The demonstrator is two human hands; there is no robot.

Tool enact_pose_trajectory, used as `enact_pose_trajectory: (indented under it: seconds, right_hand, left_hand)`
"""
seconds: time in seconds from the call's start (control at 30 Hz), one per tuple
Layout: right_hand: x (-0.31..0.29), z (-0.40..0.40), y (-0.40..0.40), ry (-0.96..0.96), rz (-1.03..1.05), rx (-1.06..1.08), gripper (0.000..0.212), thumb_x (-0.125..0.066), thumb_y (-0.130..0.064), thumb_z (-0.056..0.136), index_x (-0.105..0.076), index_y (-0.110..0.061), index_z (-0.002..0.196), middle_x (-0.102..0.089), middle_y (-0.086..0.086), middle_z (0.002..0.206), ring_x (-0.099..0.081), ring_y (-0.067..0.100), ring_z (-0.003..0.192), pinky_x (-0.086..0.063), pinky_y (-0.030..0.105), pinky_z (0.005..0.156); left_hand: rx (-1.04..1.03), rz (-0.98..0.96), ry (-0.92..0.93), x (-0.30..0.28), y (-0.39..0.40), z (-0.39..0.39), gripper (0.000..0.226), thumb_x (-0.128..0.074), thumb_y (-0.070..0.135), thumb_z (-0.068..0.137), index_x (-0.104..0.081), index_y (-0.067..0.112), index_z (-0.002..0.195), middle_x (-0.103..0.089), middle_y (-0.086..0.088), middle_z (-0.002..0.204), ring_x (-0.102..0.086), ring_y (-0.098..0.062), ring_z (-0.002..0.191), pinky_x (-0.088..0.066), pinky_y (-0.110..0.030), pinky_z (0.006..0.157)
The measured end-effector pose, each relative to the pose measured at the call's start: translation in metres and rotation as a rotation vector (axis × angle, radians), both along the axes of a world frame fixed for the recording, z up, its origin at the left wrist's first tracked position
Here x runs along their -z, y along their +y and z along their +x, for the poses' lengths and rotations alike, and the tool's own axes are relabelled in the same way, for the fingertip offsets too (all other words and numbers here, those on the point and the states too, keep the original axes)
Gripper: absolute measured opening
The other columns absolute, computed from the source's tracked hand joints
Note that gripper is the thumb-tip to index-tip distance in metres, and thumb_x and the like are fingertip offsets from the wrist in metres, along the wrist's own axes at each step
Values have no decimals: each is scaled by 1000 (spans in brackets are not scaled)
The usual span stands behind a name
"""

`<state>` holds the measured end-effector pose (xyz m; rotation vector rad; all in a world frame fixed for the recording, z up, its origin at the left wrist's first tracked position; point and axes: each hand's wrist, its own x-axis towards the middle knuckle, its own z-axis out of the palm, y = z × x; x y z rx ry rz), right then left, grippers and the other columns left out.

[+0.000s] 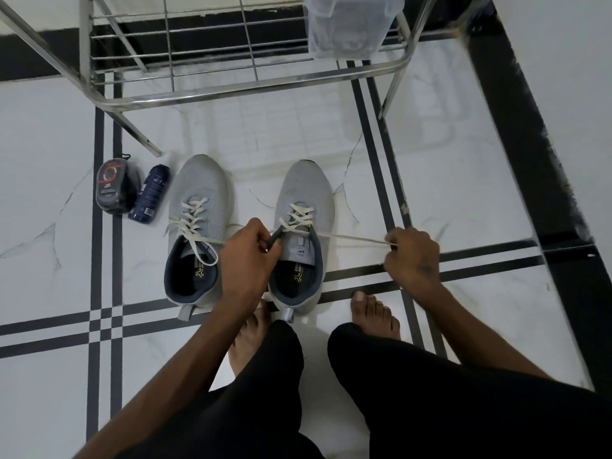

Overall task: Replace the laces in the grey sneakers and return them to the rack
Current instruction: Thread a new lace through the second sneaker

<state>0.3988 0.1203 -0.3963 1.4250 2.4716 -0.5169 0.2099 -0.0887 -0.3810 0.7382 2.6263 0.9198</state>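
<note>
Shoes: two grey sneakers on the floor, toes pointing far toward the rack; left shoe and right shoe stand side by side, just apart.
Lace: the right shoe's white lace runs taut from the top eyelets out to the right, its long axis across the shoe.
Right hand: right hand lies right of the shoe, fingers curled, pinching the lace end.
Left hand: left hand sits at the shoe's collar, thumb and fingers gripping the dark rim by the tongue; the nearer hand to the eyelets.
Coming move: likely drawing the lace through or tightening it, a pull to the right while the left hand steadies the shoe.
Left shoe lace: threaded, ends loose.
Writing: a small logo on the tongue and print on the insoles, too small to read.
Bottles: a dark can and a polish pack left of the shoes; labels unreadable.
</note>
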Motion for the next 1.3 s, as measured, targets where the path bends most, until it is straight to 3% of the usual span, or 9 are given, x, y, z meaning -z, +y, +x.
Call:
enact_pose_trajectory:
  seconds: [0.1, 0.2, 0.43, 0.67, 0.83, 0.93, 1.1, 1.2, 1.3]
  right_hand:
    - [-10, -37, -32, 354, -197, -246, 44, -64, -18, 90, -58, -14, 133, -61, 6, 130, -52, 25, 123, -42, 41, 106]
    - [-13, -65, -44, 378, -202, -376, 18, -56, -19, 98, -68, -13, 110, -71, 4, 103, -64, 25, 95, -51, 42, 87]
    - [-18, -35, -8, 47, -226, -101, 22, -49, -33, 103, -63, -17, 99, -66, -1, 81, -63, 17, 73, -55, 38, 74]
    - [-79, -56, -13, 602, -937, 339, 27, -59, -18, 98, -56, -24, 124, -73, 1, 77, -66, 11, 66, -55, 22, 63]
    - [-114, -89, -24, 850, -1130, 296, 29, -51, 2, 99, -63, -11, 122, -74, 13, 106, -73, 21, 90, -58, 28, 78]
    - [-116, -97, -20, 911, -1077, 338, 26, -52, 6, 97, -65, -4, 116, -74, 15, 103, -72, 19, 88, -58, 26, 79]
    - [-99, -80, 0, 760, -807, 421, 24, -52, 4, 97, -64, -3, 116, -70, 18, 107, -70, 24, 90, -59, 25, 73]
    - [-89, -64, -1, 40, -208, -98, 36, -55, -23, 98, -53, -21, 134, -53, 13, 132, -54, 30, 120, -49, 38, 93]
    - [-87, -71, -31, 250, -150, -415, 61, -67, -30, 89, -43, -29, 145, -39, 5, 147, -35, 23, 138, -36, 35, 108]
  left_hand:
    - [33, 17, -23, 1, 5, 3, 26, -74, 24, 81, -49, 22, 74, -57, 9, 65, -55, -9, 60, -38, -21, 54]
    - [49, 18, -13, 1, 5, 1, 27, -73, 22, 82, -47, 21, 74, -55, 7, 64, -54, -11, 60, -40, -24, 55]
    - [45, 20, -59, 2, 11, 6, 26, -73, 25, 82, -49, 23, 73, -57, 8, 62, -56, -10, 61, -41, -29, 53]
    - [146, 59, -4, -26, 21, 23, 18, -63, 42, 89, -63, 28, 101, -64, 17, 97, -58, -3, 85, -49, -26, 74]
    - [391, 276, -754, -57, 42, 37, 26, -55, 38, 98, -66, 22, 116, -74, 10, 106, -66, -3, 105, -49, -27, 97]
    - [387, 330, -858, -63, 41, 29, 21, -51, 22, 103, -70, 14, 103, -72, 4, 77, -68, -12, 79, -52, -26, 83]
    - [265, 167, -476, -52, 5, -4, 21, -56, 23, 100, -72, 25, 87, -66, 8, 65, -61, -7, 60, -53, -27, 65]
    - [289, 59, -356, -48, -6, -15, 17, -61, 29, 97, -75, 29, 86, -69, 12, 69, -59, -5, 56, -50, -26, 61]
    - [390, -3, -323, -51, 7, -9, 19, -64, 33, 94, -74, 27, 79, -69, 14, 67, -59, -4, 52, -49, -27, 59]
